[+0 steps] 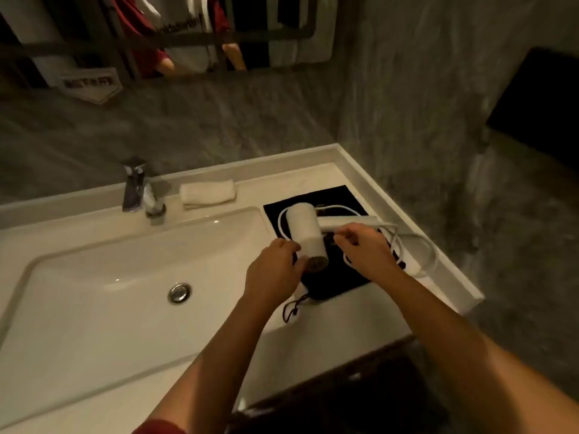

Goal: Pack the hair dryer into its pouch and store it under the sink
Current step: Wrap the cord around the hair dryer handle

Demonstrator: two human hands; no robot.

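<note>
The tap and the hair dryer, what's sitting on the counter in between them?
In the head view, a small rolled white towel lies on the counter between the tap and the hair dryer, up against the back ledge. Otherwise only bare countertop.
</note>
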